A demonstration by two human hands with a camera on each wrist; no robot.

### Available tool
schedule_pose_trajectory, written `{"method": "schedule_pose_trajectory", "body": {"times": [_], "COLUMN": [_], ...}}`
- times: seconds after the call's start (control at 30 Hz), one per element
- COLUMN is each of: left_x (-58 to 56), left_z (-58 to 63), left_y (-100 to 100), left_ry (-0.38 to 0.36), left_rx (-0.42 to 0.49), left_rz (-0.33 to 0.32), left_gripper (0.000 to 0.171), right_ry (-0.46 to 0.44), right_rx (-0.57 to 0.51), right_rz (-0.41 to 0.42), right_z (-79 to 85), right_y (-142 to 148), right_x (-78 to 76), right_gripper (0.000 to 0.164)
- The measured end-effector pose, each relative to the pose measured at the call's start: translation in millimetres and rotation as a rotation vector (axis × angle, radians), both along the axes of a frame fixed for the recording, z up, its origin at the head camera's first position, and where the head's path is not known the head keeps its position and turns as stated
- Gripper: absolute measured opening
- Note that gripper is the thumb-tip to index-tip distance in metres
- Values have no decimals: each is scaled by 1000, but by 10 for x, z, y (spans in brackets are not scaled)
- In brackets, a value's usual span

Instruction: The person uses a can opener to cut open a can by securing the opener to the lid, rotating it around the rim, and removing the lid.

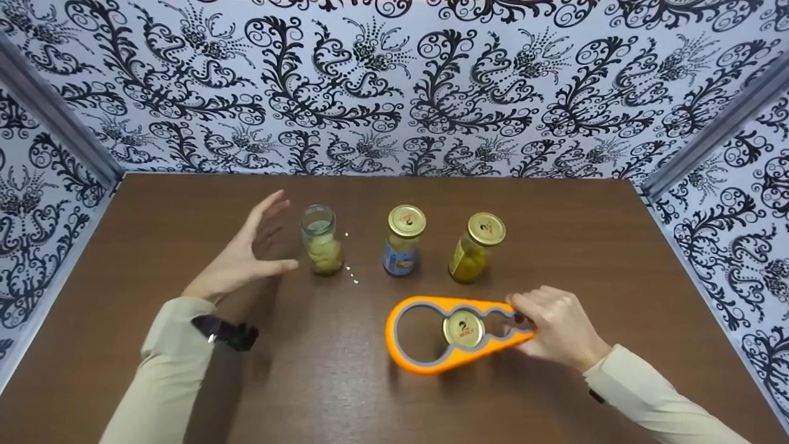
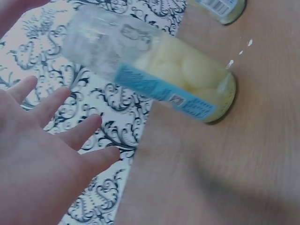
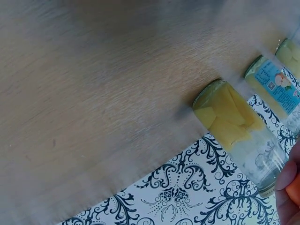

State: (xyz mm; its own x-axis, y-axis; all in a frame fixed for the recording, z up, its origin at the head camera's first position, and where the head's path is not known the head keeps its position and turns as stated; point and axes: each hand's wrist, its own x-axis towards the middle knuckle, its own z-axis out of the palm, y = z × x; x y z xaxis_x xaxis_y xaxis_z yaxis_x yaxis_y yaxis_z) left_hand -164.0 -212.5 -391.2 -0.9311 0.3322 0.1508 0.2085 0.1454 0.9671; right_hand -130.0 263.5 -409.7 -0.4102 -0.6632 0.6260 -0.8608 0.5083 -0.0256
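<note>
My left hand (image 1: 237, 259) is beside an open glass jar (image 1: 323, 253), fingers and thumb spread apart. In the left wrist view this lidless jar (image 2: 187, 77) shows pale fruit pieces and a blue label, and the fingers (image 2: 86, 131) are apart from it. My right hand (image 1: 558, 324) grips the narrow end of an orange jar opener (image 1: 422, 369) with grey inner edges. A gold lid (image 1: 463, 328) sits within the opener's middle opening. At the edge of the right wrist view, only some fingers (image 3: 286, 178) and a bit of orange show.
Two capped jars stand right of the open one: a blue-labelled jar (image 1: 404, 240) and a jar of yellow fruit (image 1: 474, 253). White drops (image 1: 350, 271) dot the brown table (image 1: 320, 370) beside the open jar. Patterned walls (image 1: 370, 92) enclose the back and sides.
</note>
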Motion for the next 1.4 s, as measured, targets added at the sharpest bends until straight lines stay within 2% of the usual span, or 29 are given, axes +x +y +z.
{"method": "schedule_pose_trajectory", "body": {"times": [0.17, 0.37, 0.53, 0.67, 0.8, 1.13, 1.27, 1.4], "left_x": [175, 377, 478, 516, 540, 511, 497, 496], "left_z": [-49, -248, -401, -470, -530, -679, -718, -694], "left_y": [-32, -54, -27, 97, 287, 725, 884, 1079], "left_ry": [15, -30, -61, -80, -109, -222, -186, -161], "left_rx": [-49, -45, -35, -8, 69, 191, 214, 284], "left_rz": [0, -10, -35, -82, -152, -306, -361, -378], "left_gripper": [107, 104, 96, 86, 80, 69, 58, 53], "right_ry": [-10, -5, -1, 8, 17, 47, 66, 72], "right_rx": [-1, 0, -6, -6, -5, -2, 0, -11], "right_rz": [-3, -15, -9, 11, 34, 42, 38, 26], "right_z": [-29, -34, -12, 0, 3, -14, -26, -10], "right_y": [-8, -42, -118, -200, -269, -372, -413, -451], "right_x": [6, 36, 106, 164, 192, 117, 89, 63], "right_gripper": [22, 23, 21, 23, 22, 25, 23, 22]}}
